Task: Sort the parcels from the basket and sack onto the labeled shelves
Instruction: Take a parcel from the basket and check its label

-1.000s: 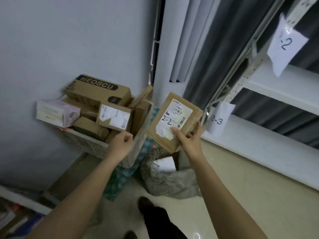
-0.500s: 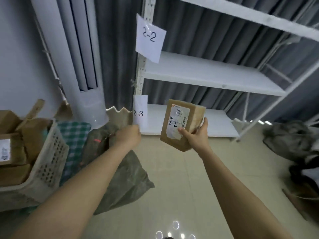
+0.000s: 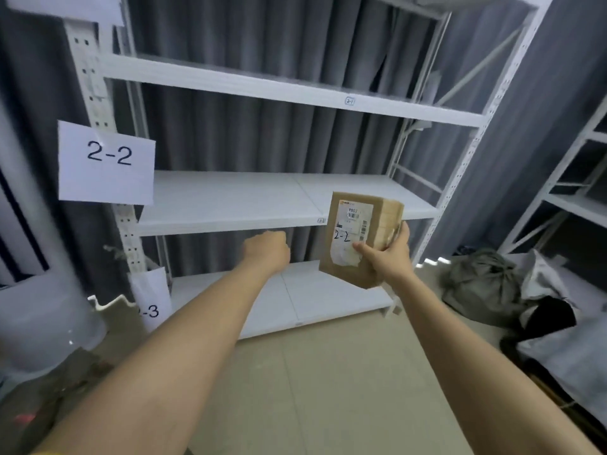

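Head view has me facing a white shelf rack (image 3: 230, 205) backed by grey curtains (image 3: 249, 136). My right hand (image 3: 386, 257) holds a brown parcel (image 3: 358, 238) upright in front of the middle shelf's right end, the grip pinching its lower right corner, thumb on the white label marked 2-2. My left hand (image 3: 267, 251) hangs in the air left of it, fingers curled under, holding nothing. A paper sign reading 2-2 (image 3: 106, 164) is fixed to the left post beside that shelf; a lower sign ending in -3 (image 3: 152, 300) hangs by the bottom shelf. Between parcel and shelf I see nothing in the way. Dark bags (image 3: 486, 284) lie on the floor at right, beside a second rack (image 3: 571, 198).
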Tool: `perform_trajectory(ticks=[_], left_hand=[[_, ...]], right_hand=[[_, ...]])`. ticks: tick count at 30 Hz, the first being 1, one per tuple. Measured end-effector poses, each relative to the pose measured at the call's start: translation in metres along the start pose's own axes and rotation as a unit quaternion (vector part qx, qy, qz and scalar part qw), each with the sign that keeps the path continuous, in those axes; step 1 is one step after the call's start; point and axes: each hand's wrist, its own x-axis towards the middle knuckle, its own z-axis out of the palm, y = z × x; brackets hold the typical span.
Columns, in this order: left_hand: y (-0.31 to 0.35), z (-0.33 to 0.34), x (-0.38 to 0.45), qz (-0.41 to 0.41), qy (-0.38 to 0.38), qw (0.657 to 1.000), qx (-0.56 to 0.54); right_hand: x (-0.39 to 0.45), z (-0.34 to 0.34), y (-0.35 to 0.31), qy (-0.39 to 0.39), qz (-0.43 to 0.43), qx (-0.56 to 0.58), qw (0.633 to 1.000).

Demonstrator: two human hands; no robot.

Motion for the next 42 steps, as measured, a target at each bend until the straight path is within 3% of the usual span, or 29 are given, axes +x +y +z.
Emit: perform_trajectory(ticks=[6,9,12,14,16,17,20,24,27,36,42], left_hand=[[0.068,0.018,0.108,0.030,0.027,0.999,-0.020],[0.103,0.038,0.177,0.061,-0.033,0.980,-0.188],[0.149,0.053,0.250,0.093,-0.172,0.914,-0.355],[0.184,0.066,0.296,0.099,-0.254,0.850,-0.451],[0.219,0.081,0.338,0.097,-0.308,0.795,-0.514],[0.235,0.090,0.354,0.091,-0.323,0.784,-0.523],[0.283,0.123,0.394,0.075,-0.328,0.803,-0.493],[0.323,0.164,0.450,0.043,-0.252,0.875,-0.412],[0.355,0.200,0.494,0.022,-0.191,0.902,-0.386],[0.438,0.264,0.611,-0.076,-0.057,0.893,-0.439],[0.479,0.290,0.663,-0.117,-0.051,0.885,-0.447]], right_hand=[[0.109,-0.031,0.034,0.024,0.002,0.077,0.997],[0.169,-0.042,0.053,0.010,0.004,0.138,0.990],[0.228,-0.062,0.058,-0.050,0.033,0.189,0.980],[0.268,-0.081,0.065,-0.100,0.031,0.188,0.977],[0.307,-0.101,0.079,-0.133,0.023,0.173,0.976],[0.323,-0.111,0.088,-0.137,0.028,0.161,0.977],[0.367,-0.143,0.123,-0.091,0.078,0.158,0.980],[0.428,-0.183,0.177,-0.003,0.142,0.112,0.984],[0.494,-0.208,0.219,0.009,0.128,0.034,0.991],[0.672,-0.254,0.297,-0.085,0.093,-0.162,0.979],[0.756,-0.256,0.326,-0.143,0.083,-0.233,0.958]])
